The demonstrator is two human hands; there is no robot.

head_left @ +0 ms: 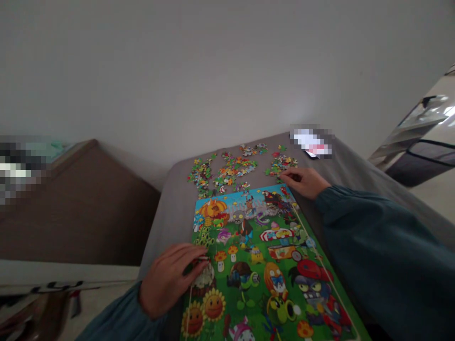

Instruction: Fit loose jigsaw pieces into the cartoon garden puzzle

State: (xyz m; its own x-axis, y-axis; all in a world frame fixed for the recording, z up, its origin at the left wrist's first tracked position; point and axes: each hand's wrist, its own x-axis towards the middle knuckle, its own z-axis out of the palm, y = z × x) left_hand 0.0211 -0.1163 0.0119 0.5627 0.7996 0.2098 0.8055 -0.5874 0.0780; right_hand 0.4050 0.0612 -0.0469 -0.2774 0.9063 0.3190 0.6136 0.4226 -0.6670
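Note:
A green cartoon picture board (245, 255) lies before me, printed with sunflowers, plants and zombies, with a thin pale line inside its edge. My left hand (170, 277) rests at the board's left edge, its thumb and fingers pinched together; what they hold, if anything, I cannot make out. Beyond the top right corner, my right hand (307, 182) reaches to a heap of jigsaw pieces (283, 163), fingertips closed at its near side. Any piece between those fingers is hidden. More loose jigsaw pieces (232, 170) lie in clusters past the board's far edge.
A grey cloth (165, 208) covers the surface under the board. At the back right lies a phone (313, 144) with a bright, blurred screen. A pale wall (220, 71) rises behind. Dark brown furniture (88, 203) stands to the left.

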